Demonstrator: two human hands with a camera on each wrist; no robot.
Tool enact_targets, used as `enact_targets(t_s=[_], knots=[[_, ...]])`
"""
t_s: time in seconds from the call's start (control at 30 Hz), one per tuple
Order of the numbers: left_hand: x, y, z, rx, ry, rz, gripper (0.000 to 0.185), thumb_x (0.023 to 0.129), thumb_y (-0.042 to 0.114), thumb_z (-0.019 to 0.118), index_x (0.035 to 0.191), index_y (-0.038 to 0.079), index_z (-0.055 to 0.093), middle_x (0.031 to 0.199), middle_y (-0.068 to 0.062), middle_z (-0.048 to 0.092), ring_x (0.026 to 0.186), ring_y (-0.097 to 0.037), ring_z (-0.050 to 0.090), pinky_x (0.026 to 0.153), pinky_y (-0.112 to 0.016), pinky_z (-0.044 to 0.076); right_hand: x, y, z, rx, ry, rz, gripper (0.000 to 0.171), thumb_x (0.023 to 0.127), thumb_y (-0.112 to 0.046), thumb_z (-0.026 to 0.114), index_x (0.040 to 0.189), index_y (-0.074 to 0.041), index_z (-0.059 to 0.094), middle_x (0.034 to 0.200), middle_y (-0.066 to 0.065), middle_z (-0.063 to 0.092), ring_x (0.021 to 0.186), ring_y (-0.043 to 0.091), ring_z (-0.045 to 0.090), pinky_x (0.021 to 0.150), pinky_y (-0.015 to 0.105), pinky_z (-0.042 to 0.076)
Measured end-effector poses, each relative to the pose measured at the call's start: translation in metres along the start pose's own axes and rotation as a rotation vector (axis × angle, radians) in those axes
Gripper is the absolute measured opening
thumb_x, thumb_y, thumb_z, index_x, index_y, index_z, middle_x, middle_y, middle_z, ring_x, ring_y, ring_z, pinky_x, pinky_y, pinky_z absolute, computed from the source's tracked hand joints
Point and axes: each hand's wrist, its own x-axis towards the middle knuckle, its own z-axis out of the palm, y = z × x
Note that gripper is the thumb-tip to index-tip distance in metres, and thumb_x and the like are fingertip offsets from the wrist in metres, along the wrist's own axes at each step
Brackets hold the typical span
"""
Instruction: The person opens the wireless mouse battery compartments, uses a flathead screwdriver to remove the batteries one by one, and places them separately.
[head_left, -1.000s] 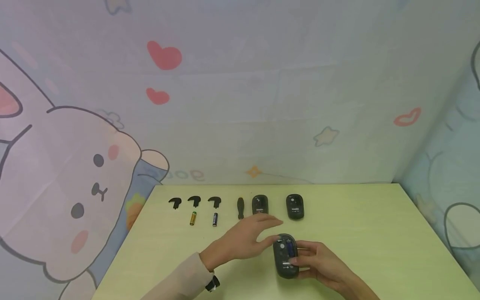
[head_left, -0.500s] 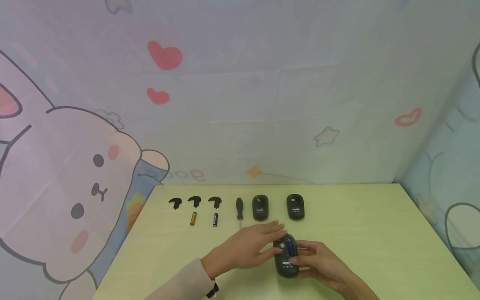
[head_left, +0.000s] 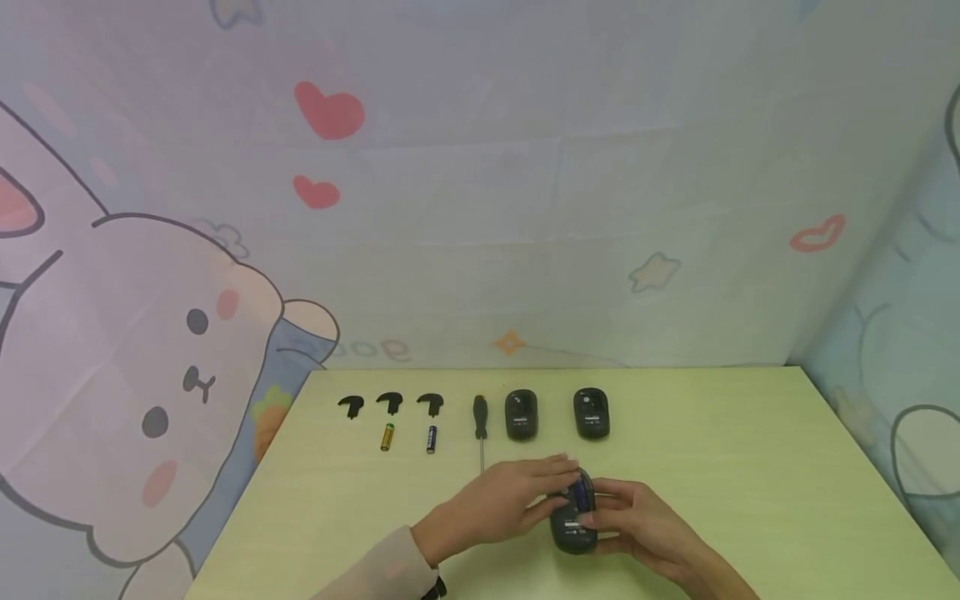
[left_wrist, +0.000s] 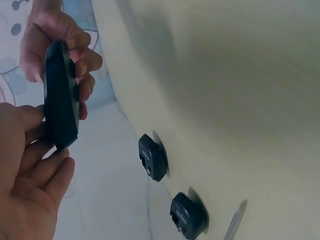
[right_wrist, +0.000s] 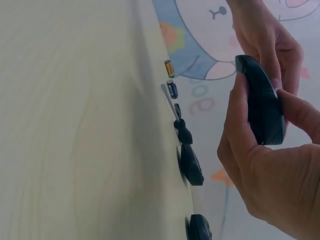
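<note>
A dark computer mouse [head_left: 573, 535] is raised over the table, its underside facing the head camera. My right hand [head_left: 648, 529] grips it along the right side, thumb on the underside and fingers beneath. In its slot lies a blue battery [head_left: 583, 493]. My left hand [head_left: 502, 502] reaches over the mouse's far end with mostly straight fingers, the thumb at the left edge. From the left wrist, the mouse [left_wrist: 61, 100] shows edge-on, with the left fingertips right at its lower end. The right wrist view has the right hand's fingers wrapped around the mouse [right_wrist: 262, 112].
On the table [head_left: 712, 467] two more upturned mice stand behind the hands, the left mouse [head_left: 521, 415] and the right mouse [head_left: 592, 413]. Left of them are a screwdriver [head_left: 481, 417], several black curved covers [head_left: 390, 402], a yellow battery [head_left: 387, 437] and another blue battery [head_left: 431, 439].
My left hand has moved slightly right and nearer, its fingers now covering the mouse's upper left. The mouse and right hand have stayed nearly in place.
</note>
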Motion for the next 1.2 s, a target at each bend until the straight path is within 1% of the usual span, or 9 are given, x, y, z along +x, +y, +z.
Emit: enact_targets(t_s=[0.23, 0.4, 0.47, 0.7, 0.8, 0.87, 1.0, 1.13, 1.2], knots=[[0.004, 0.003, 0.007, -0.337, 0.028, -0.187, 0.033, 0.104, 0.02, 0.067, 0.136, 0.015, 0.07, 0.15, -0.002, 0.064, 0.138, -0.016, 0.063, 0.113, -0.026, 0.054, 0.0, 0.003, -0.002, -0.011, 0.017, -0.008, 0.071, 0.1, -0.012, 0.07, 0.158, 0.011, 0.034, 0.135, 0.014, 0.072, 0.116, 0.023, 0.074, 0.094, 0.043, 0.066], [0.006, 0.004, 0.013, -0.594, 0.084, -0.342, 0.022, 0.101, 0.016, 0.071, 0.123, 0.016, 0.076, 0.142, 0.0, 0.07, 0.135, -0.013, 0.064, 0.111, -0.023, 0.054, 0.0, 0.005, -0.004, -0.012, -0.002, -0.018, 0.069, 0.101, -0.011, 0.069, 0.156, 0.012, 0.036, 0.133, 0.013, 0.073, 0.113, 0.023, 0.075, 0.093, 0.039, 0.066], [0.007, 0.003, 0.017, -0.659, 0.113, -0.366, 0.018, 0.1, 0.014, 0.072, 0.117, 0.015, 0.077, 0.138, 0.0, 0.072, 0.132, -0.012, 0.065, 0.11, -0.02, 0.054, 0.0, 0.006, -0.004, -0.012, -0.009, -0.019, 0.068, 0.1, -0.011, 0.07, 0.156, 0.012, 0.038, 0.133, 0.012, 0.073, 0.113, 0.022, 0.076, 0.092, 0.038, 0.067], [0.008, 0.002, 0.024, -0.773, 0.152, -0.394, 0.01, 0.097, 0.01, 0.075, 0.106, 0.013, 0.078, 0.13, 0.0, 0.074, 0.126, -0.009, 0.067, 0.108, -0.018, 0.054, -0.001, 0.006, -0.003, -0.038, -0.011, -0.013, 0.066, 0.098, -0.01, 0.072, 0.154, 0.01, 0.042, 0.135, 0.011, 0.071, 0.111, 0.022, 0.076, 0.09, 0.037, 0.067], [0.008, 0.003, 0.025, -0.784, 0.172, -0.404, 0.011, 0.096, 0.008, 0.076, 0.105, 0.012, 0.078, 0.127, -0.002, 0.075, 0.123, -0.009, 0.068, 0.107, -0.019, 0.056, -0.001, 0.006, -0.003, -0.043, -0.01, -0.014, 0.065, 0.099, -0.01, 0.072, 0.154, 0.01, 0.043, 0.135, 0.011, 0.071, 0.11, 0.022, 0.076, 0.088, 0.035, 0.067], [0.009, 0.004, 0.025, -0.76, 0.19, -0.409, 0.012, 0.095, 0.009, 0.077, 0.106, 0.013, 0.078, 0.126, -0.002, 0.076, 0.12, -0.008, 0.07, 0.105, -0.019, 0.057, -0.001, 0.005, -0.003, -0.04, -0.012, -0.015, 0.064, 0.099, -0.01, 0.071, 0.153, 0.01, 0.043, 0.134, 0.01, 0.071, 0.109, 0.022, 0.077, 0.087, 0.034, 0.067], [0.011, 0.006, 0.027, -0.641, 0.237, -0.387, 0.011, 0.094, 0.014, 0.079, 0.105, 0.015, 0.078, 0.122, 0.0, 0.078, 0.117, -0.007, 0.072, 0.103, -0.019, 0.058, -0.001, 0.004, -0.002, -0.045, -0.007, -0.016, 0.064, 0.099, -0.01, 0.071, 0.153, 0.01, 0.044, 0.13, 0.01, 0.073, 0.107, 0.021, 0.077, 0.084, 0.031, 0.067], [0.012, 0.009, 0.029, -0.501, 0.273, -0.356, 0.012, 0.094, 0.019, 0.079, 0.106, 0.019, 0.08, 0.119, 0.004, 0.08, 0.118, -0.008, 0.073, 0.1, -0.019, 0.06, 0.001, 0.003, -0.001, -0.058, 0.018, -0.008, 0.064, 0.098, -0.011, 0.072, 0.152, 0.01, 0.045, 0.132, 0.013, 0.073, 0.108, 0.022, 0.077, 0.085, 0.033, 0.067], [0.013, 0.011, 0.029, -0.468, 0.282, -0.358, 0.012, 0.094, 0.02, 0.079, 0.107, 0.021, 0.081, 0.118, 0.006, 0.081, 0.119, -0.008, 0.073, 0.096, -0.017, 0.059, 0.001, 0.003, -0.001, -0.065, 0.031, -0.005, 0.064, 0.098, -0.012, 0.073, 0.152, 0.011, 0.045, 0.134, 0.015, 0.072, 0.109, 0.023, 0.077, 0.087, 0.035, 0.067]])
